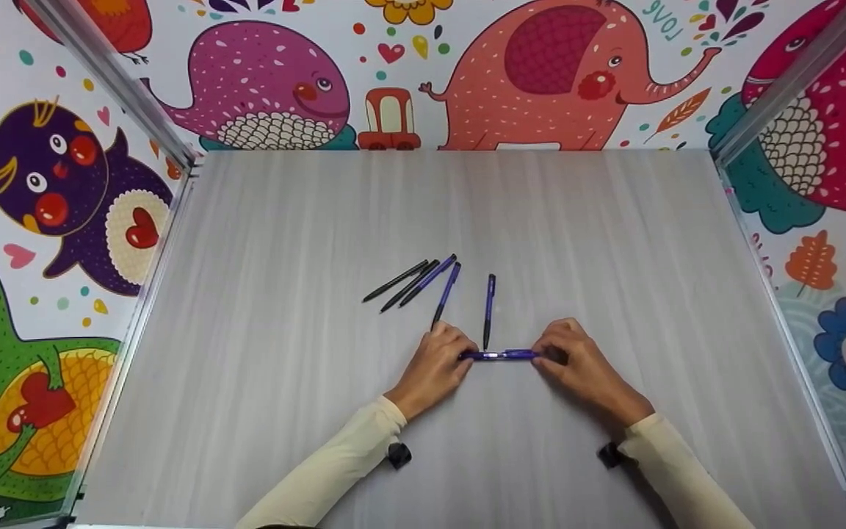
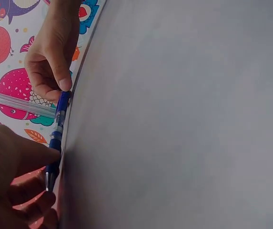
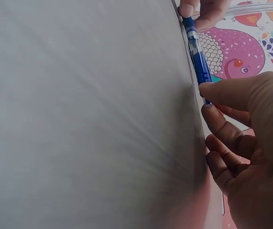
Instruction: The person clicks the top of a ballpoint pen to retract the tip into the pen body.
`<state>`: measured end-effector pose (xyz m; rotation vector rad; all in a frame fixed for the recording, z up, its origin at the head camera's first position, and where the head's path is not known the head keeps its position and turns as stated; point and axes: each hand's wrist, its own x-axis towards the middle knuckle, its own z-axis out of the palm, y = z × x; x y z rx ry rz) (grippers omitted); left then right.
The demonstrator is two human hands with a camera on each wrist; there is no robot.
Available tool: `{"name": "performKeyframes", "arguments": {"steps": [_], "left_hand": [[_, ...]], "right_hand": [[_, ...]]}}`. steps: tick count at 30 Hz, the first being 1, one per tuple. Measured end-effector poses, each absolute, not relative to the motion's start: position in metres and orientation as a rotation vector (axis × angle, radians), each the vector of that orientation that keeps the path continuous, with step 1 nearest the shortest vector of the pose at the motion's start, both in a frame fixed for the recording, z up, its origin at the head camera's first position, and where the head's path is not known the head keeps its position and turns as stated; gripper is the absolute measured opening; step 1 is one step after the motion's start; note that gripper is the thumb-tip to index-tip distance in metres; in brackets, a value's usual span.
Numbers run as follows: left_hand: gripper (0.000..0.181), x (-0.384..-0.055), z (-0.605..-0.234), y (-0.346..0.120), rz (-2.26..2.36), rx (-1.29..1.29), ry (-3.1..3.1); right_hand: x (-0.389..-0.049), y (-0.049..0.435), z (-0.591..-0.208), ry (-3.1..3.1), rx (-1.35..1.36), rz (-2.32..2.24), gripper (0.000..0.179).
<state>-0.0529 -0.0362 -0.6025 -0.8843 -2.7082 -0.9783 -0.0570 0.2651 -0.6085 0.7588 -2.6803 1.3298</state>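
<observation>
A blue mechanical-looking pen (image 1: 500, 355) with a clear section and a silver tip lies crosswise between my two hands. My left hand (image 1: 434, 364) pinches it near the tip, as the left wrist view shows on the pen (image 2: 58, 128). At the other end, my right hand (image 1: 584, 371) pinches the pen (image 3: 200, 64) between thumb and forefinger. Just beyond it lies a purple-blue pen (image 1: 490, 308), its dark end close to the held one. Another purple-blue pen (image 1: 447, 290) ends beside my left fingers, which may hide its tip.
Left of centre, two black pens (image 1: 396, 281) and a purple-blue pen (image 1: 428, 281) lie slanted side by side on the grey wood-grain table (image 1: 283, 220). Metal-framed walls with cartoon animals (image 1: 261, 81) border the table. A small black object (image 1: 399, 455) sits by the left wrist.
</observation>
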Motion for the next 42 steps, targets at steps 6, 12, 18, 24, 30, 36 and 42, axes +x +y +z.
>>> {"name": "performKeyframes", "arguments": {"steps": [6, 12, 18, 24, 30, 36, 42], "left_hand": [[0.013, -0.055, -0.611, -0.036, -0.919, -0.923, -2.627], [0.014, -0.057, -0.612, -0.037, -0.886, -0.959, -2.619], [0.018, -0.058, -0.595, -0.035, -0.910, -0.885, -2.708], [0.016, -0.060, -0.589, -0.024, -0.938, -0.743, -2.710], [0.020, -0.063, -0.585, -0.013, -0.937, -0.611, -2.754], [0.027, -0.067, -0.581, -0.004, -0.882, -0.549, -2.799], [0.034, -0.068, -0.579, 0.005, -0.820, -0.495, -2.831]], "right_hand": [[-0.058, 0.267, -0.610, -2.686, 0.792, 1.277, 0.029], [-0.058, 0.267, -0.607, -2.742, 0.762, 1.275, 0.027], [-0.063, 0.267, -0.602, -2.734, 0.728, 1.298, 0.026], [-0.073, 0.264, -0.598, -2.732, 0.628, 1.348, 0.023], [-0.085, 0.260, -0.593, -2.730, 0.554, 1.389, 0.025], [-0.098, 0.256, -0.595, -2.709, 0.569, 1.358, 0.026], [-0.113, 0.247, -0.592, -2.790, 0.604, 1.344, 0.030]]}}
